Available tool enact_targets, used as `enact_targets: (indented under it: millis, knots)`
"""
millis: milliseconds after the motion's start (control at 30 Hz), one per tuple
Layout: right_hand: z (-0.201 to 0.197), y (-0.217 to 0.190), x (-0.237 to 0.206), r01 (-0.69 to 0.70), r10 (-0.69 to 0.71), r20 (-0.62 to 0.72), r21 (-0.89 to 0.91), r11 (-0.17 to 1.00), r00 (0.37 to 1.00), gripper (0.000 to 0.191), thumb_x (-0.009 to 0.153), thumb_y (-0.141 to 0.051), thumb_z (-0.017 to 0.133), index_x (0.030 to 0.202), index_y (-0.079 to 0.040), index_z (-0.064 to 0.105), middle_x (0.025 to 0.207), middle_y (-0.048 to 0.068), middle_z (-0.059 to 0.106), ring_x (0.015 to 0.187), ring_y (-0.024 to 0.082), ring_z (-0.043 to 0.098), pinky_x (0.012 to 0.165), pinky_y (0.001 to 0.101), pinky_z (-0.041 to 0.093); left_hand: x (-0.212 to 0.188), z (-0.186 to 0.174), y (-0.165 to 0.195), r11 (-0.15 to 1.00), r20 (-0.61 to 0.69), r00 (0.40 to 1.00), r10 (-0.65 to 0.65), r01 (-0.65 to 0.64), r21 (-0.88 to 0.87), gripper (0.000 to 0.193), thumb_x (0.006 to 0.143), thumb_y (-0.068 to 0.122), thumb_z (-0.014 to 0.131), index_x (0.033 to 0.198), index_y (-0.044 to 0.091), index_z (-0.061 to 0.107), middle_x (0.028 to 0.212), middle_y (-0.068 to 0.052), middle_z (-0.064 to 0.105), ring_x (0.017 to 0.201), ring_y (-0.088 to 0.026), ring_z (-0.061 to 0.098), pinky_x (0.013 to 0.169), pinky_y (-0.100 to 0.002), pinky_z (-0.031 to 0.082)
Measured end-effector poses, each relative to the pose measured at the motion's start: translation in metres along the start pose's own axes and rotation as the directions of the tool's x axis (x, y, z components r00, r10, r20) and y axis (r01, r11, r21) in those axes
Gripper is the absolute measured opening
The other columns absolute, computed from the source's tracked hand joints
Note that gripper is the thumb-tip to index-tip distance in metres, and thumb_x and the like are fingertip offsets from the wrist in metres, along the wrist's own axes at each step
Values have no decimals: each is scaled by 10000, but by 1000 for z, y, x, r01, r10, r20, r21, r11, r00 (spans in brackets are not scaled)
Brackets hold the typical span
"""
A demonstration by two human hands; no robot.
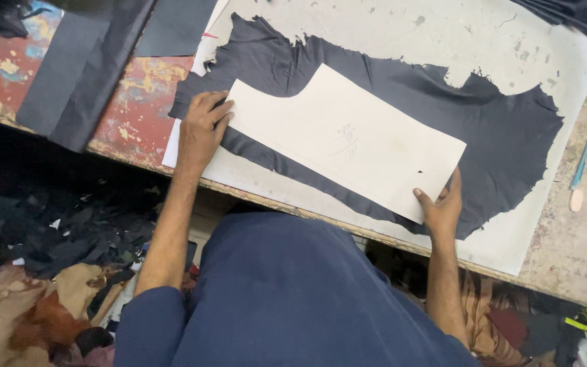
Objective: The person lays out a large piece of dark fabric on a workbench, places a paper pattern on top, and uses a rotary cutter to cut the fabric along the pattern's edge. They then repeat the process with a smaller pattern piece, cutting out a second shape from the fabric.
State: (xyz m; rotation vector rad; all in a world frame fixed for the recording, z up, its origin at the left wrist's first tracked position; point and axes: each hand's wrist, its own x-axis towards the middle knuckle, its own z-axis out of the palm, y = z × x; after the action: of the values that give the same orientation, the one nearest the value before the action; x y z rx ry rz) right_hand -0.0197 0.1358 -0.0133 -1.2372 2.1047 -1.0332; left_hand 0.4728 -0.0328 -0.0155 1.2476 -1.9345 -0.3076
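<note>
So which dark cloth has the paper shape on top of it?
The ragged-edged dark leather piece spread mid-table. The folded dark strips at the left edge carry nothing.

I am viewing a scene lit evenly from above, the pale cutting board [511,81] reading brightest, without glare. Soft, short shadows are falling beneath the paper pattern [348,139] and the left hand [202,129]. The space under the table [8,75] is falling into dimness. Focus is holding sharp centrally; edges are bending slightly outward.
</note>
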Motion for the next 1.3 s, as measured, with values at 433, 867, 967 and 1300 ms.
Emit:
enact_targets:
  millis: [433,867,967,1300]
  knots:
    - [21,-43,-5,-3,-29,-98,-312,950,995,1019,816,-121,893,1612,-16,264,1225,310,695,1103,377,726,920,429,589,-7,7,-8,983,21,985,-174,174,-52,275,896,-70,734,1153,26,768,1309,-81,708,1167,-314,612,960,-385,542]
    - [54,-28,-54,110,-447,-192,-817,566,874,329,939,-97,718,1265,-88,676,1297,149,669,1114,271,694,921,413,570,-18,19,-21,976,167,984,-60,22,218,377,949,-141,661,1231,76,788,1450,-76,688,1180,-300,542,992,-348,531]
    - [89,-31,-103,436,-535,-14,-561,704,845,125,1011,-57,664,1113,-64,734,1145,94,729,1009,205,717,856,347,610,-18,18,-20,970,176,984,-19,-25,242,346,978,-127,670,1241,64,789,1463,-80,683,1179,-286,543,1002,-337,527]
    - [69,-35,-127,372,-452,-102,-426,825,886,184,919,1,698,1077,-78,749,1174,33,748,852,142,765,601,232,603,-12,16,-18,971,201,978,-56,7,238,308,971,-108,690,1213,52,793,1429,-100,694,1215,-312,546,1010,-360,533]
